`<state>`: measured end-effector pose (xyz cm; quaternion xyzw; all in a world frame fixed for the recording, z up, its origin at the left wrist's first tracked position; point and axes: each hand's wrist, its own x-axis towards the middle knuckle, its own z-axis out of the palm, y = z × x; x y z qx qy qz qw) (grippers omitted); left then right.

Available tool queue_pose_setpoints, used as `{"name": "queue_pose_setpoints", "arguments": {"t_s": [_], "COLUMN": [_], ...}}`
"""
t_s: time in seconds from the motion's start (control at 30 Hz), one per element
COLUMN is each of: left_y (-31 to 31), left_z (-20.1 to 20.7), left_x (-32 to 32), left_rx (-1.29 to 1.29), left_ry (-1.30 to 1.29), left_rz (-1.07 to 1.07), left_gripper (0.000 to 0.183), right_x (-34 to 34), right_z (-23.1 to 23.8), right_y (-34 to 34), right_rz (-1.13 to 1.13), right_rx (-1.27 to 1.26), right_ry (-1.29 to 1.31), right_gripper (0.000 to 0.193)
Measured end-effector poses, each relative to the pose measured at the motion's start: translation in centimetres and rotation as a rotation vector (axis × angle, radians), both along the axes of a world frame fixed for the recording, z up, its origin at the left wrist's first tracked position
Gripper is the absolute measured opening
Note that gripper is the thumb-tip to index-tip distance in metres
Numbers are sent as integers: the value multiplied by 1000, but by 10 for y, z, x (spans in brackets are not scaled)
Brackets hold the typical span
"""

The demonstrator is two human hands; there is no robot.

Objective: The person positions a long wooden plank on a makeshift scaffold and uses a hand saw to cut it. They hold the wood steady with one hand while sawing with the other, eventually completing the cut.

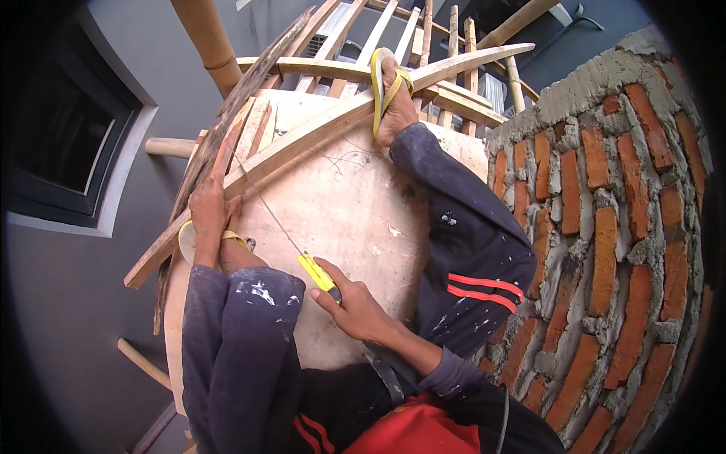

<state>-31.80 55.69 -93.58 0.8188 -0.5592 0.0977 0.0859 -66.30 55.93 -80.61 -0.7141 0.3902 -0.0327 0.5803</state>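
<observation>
My right hand (355,309) is closed around the yellow and black handle of a handsaw (312,269). The saw's thin blade, seen nearly edge-on, slants up and left to cross a long wooden beam (302,141). My left hand (209,212) grips the beam near its lower left end, just beside the blade; some of its fingers are hidden. The beam lies diagonally over a pale plywood board (340,219). My right foot, in a yellow flip-flop (378,91), presses on the beam's upper part. My left foot is next to my left hand.
A rough brick wall (601,250) rises close on my right. Wooden slats (363,41) and bamboo poles (208,45) stand ahead. A rough dark plank (200,163) runs along the board's left edge. Beyond it is a grey wall with a window (64,125).
</observation>
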Motion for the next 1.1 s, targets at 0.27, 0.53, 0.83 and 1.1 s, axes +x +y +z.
{"name": "queue_pose_setpoints", "arguments": {"t_s": [0.27, 0.53, 0.83, 1.1], "left_y": [-2, -11, -13, -23], "left_z": [-9, 11, 32, 26], "left_x": [6, -4, -9, -14], "left_rx": [35, 140, 194, 75], "left_ry": [80, 72, 206, 165], "left_rz": [11, 132, 206, 94], "left_gripper": [66, 72, 79, 73], "right_x": [2, -12, 60, -18], "right_z": [-2, 13, -22, -1], "right_y": [3, 11, -33, 7], "right_rz": [-10, -107, -62, -122], "right_rx": [-61, -71, -162, -200], "right_ry": [-11, -54, -23, -72], "right_gripper": [59, 48, 43, 43]}}
